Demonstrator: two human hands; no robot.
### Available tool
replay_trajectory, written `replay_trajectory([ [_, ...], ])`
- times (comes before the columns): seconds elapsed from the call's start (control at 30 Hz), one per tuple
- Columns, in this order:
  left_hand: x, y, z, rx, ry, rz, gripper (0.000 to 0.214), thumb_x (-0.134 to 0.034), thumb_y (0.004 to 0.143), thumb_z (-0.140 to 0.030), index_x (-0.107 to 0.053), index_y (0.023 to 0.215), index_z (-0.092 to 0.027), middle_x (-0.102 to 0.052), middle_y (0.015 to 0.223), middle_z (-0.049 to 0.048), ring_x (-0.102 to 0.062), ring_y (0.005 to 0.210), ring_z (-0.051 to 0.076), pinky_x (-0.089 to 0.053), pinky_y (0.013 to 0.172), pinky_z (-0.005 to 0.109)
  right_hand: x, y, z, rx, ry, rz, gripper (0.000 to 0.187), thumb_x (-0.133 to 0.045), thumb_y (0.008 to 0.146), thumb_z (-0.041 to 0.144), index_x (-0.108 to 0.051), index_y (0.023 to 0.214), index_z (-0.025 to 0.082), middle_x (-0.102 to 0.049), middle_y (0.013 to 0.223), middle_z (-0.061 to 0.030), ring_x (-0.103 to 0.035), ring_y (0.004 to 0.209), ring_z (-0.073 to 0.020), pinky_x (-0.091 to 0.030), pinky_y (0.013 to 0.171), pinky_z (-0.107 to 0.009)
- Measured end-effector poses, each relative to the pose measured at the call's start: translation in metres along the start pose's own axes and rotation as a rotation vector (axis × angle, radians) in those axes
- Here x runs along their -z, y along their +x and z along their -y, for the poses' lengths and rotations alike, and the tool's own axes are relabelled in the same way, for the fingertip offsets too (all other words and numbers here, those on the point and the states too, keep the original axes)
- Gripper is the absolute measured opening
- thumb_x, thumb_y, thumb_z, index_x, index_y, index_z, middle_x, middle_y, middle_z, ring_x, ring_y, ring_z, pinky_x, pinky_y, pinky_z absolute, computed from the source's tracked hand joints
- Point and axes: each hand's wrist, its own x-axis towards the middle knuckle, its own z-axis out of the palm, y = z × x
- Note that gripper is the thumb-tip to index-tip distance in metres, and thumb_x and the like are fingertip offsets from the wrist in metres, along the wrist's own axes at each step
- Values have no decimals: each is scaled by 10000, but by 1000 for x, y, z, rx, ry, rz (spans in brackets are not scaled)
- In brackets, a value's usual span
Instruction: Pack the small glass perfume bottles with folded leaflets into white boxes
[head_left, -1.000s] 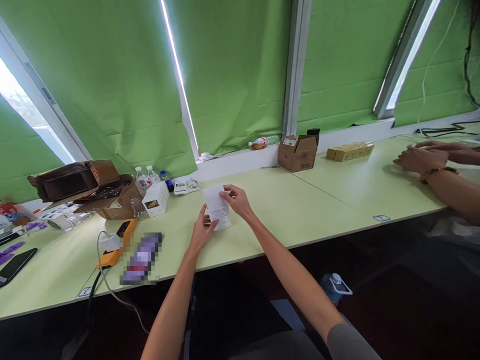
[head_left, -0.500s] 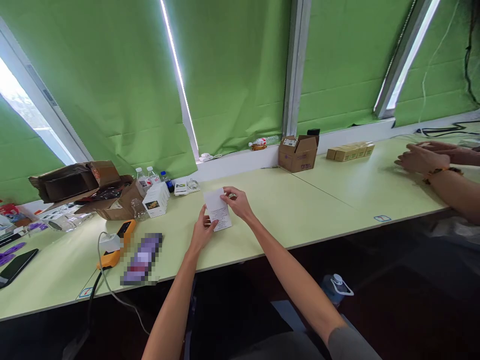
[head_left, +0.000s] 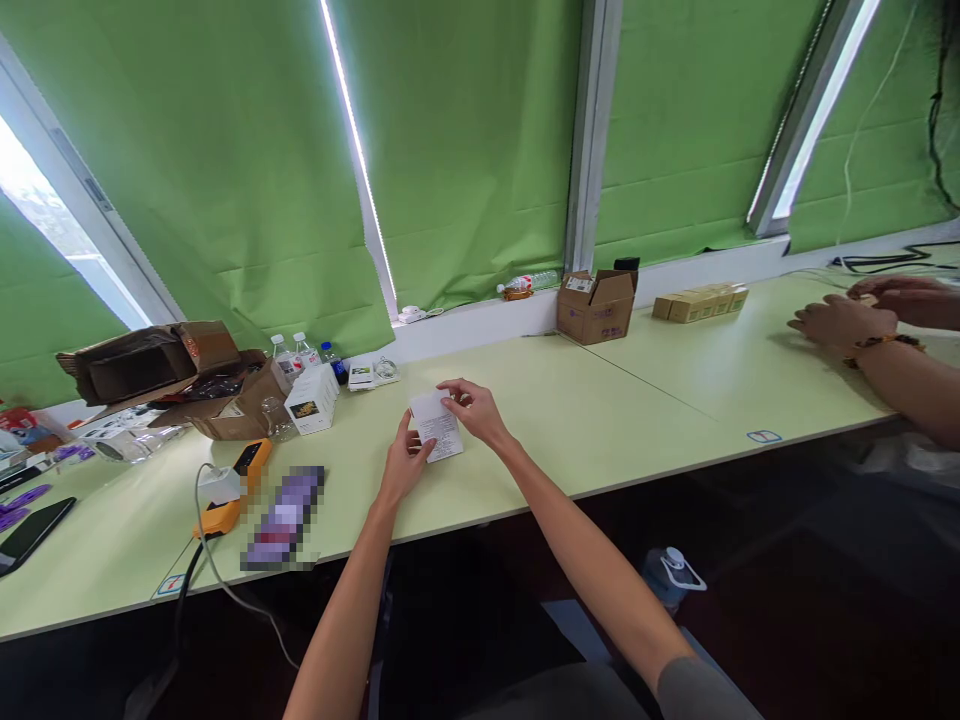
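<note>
Two hands, left hand (head_left: 403, 463) and right hand (head_left: 474, 411), pinch a thin rectangular printed leaflet (head_left: 436, 428).

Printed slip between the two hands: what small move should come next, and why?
The printed slip is pinched at its lower left corner by the left hand. The right hand grips its top edge, which appears bent over, low over the table. So, probably: slide the right fingertips along that top edge to press the bend flat.
</note>
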Motion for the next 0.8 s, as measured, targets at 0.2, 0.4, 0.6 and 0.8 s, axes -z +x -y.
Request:
replay_trajectory([
  [0.2,0,0,-1,-3,8,-5,846,-627,818,-485,-182,1504,-267,-658,1041,86,-657,789,162,-538,708,316,-4,-3,-7,52,-62,15,285,-563,787,277,-708,1030,247,-655,844,-24,-526,656,-143,-448,609,-287],
  [0.4,1,-1,-3,-4,23,8,850,-614,831,-470,-146,1514,-277,-658,1037,77,-661,797,163,-537,720,319,-4,-4,-6,60,-74,35,179,-588,789,311,-723,878,236,-682,878,-42,-546,670,-154,-459,610,-297],
  [0.6,1,0,2,-24,22,9,857,-611,832,-472,-128,1515,-285,-657,1038,75,-658,778,157,-532,708,313,-2,-5,-9,100,-186,61,155,-588,806,275,-727,869,251,-703,885,-35,-571,687,-166,-458,627,-308],
  [0.8,1,1,6,-19,23,-17,895,-627,820,-475,-99,1516,-282,-660,1052,81,-660,764,155,-528,705,316,-1,-13,-17,187,-351,93,221,-574,803,169,-739,906,275,-723,939,-33,-621,841,-211,-484,767,-363],
])
